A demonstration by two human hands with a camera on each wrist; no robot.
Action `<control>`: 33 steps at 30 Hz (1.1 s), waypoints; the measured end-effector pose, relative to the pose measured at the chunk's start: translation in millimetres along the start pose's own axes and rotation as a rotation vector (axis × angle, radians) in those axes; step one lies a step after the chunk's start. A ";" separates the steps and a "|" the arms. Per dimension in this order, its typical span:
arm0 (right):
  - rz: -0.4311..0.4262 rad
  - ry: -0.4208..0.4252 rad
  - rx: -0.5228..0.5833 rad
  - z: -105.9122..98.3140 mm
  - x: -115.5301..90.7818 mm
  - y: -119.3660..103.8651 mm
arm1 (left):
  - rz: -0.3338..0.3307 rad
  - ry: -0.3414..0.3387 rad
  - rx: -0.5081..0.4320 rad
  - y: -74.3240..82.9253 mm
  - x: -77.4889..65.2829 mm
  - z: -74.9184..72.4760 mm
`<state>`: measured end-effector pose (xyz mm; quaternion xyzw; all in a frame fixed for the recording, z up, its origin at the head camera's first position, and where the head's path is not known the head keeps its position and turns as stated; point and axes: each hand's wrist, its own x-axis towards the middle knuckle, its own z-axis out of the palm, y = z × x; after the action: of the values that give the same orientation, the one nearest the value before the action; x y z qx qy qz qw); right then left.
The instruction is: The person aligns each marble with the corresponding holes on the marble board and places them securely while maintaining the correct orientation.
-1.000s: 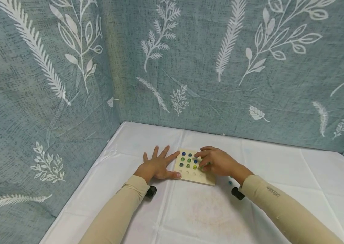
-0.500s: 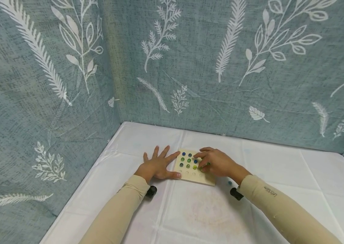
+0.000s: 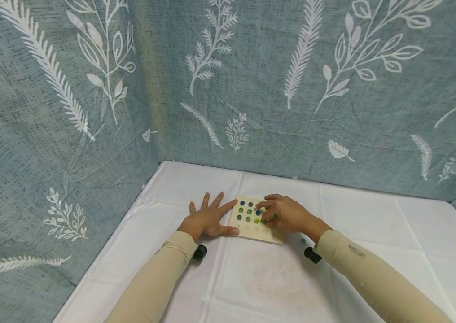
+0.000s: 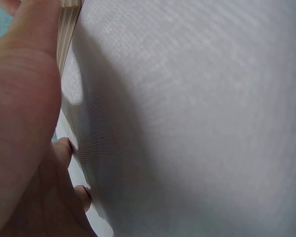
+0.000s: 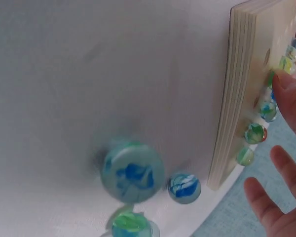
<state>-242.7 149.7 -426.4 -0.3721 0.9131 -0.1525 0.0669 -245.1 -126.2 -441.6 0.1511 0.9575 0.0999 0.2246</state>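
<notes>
A pale wooden board [image 3: 270, 238] with rows of round hollows lies on the table; blue, green and yellow glass marbles [image 3: 249, 211] sit in its back rows. My left hand [image 3: 207, 222] is spread flat, thumb and index finger against the board's left edge. In the left wrist view the thumb lies along the layered board edge [image 4: 68, 29]. Over the board's right side, my right hand [image 3: 288, 215] pinches a green marble [image 5: 271, 80] low at a hollow. Its thumb tip shows on the marble in the right wrist view; the opposing fingertip is hidden.
Right of the board, several loose marbles [image 5: 184, 187] lie on the white tablecloth [image 3: 276, 287], below my right wrist. Hollows in the board's front row [image 3: 256, 229] hold no marbles. Patterned blue-green curtains [image 3: 276, 134] hang behind and left of the table.
My right hand has sunk slightly toward the board, its wrist now covering one loose blue marble seen earlier. The left hand and the board stay in place; the head view shifts a little.
</notes>
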 end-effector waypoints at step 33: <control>0.175 0.038 0.034 -19.6 -73.5 38.3 | 0.023 0.009 -0.037 0.4 -1.7 -1.0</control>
<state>-220.1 231.6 -419.9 -0.2868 0.9405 -0.1685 0.0691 -244.0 -126.5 -439.9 0.1575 0.9547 0.1207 0.2218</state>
